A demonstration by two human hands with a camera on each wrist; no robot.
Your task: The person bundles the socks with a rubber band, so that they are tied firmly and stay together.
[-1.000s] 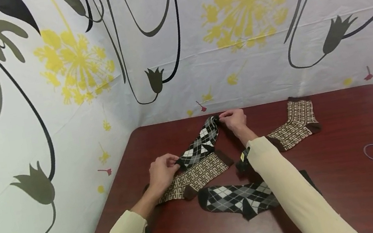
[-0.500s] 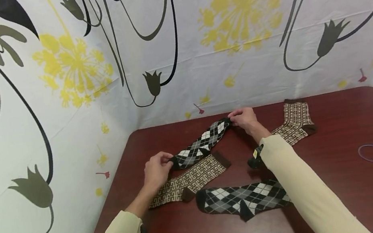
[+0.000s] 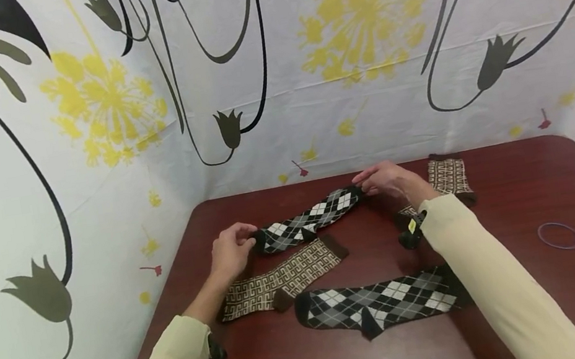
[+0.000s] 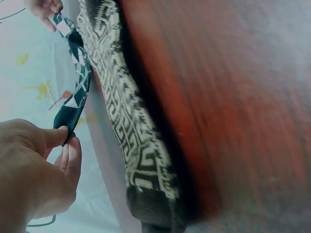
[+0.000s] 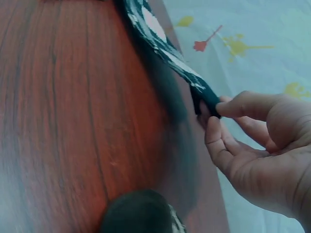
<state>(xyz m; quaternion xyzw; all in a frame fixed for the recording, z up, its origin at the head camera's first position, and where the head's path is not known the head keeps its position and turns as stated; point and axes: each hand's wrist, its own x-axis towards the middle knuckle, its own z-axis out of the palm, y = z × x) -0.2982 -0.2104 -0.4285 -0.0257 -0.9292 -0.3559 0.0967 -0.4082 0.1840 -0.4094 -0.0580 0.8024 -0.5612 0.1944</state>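
A black, grey and white argyle sock (image 3: 308,221) stretches between both hands near the back of the table. My left hand (image 3: 230,252) pinches its dark toe end between thumb and fingers, seen close in the left wrist view at the toe (image 4: 67,119). At the other end my right hand (image 3: 390,180) pinches the black cuff (image 5: 206,99), which hangs just above the tabletop in the right wrist view. Just in front of this sock lies a brown and cream patterned sock (image 3: 283,279). A second argyle sock (image 3: 380,303) lies flat nearer the front, its cuff partly behind the right sleeve.
Another brown patterned sock (image 3: 447,176) lies at the back right, partly covered by the right arm. A thin purple ring (image 3: 558,235) rests on the reddish wooden table (image 3: 520,293). A floral-printed white cloth (image 3: 262,164) stands behind the table and along its left side.
The hands have moved apart, drawing the argyle sock out straighter. It has swung from a steep slant to a flatter line, behind the brown patterned sock it had overlapped.
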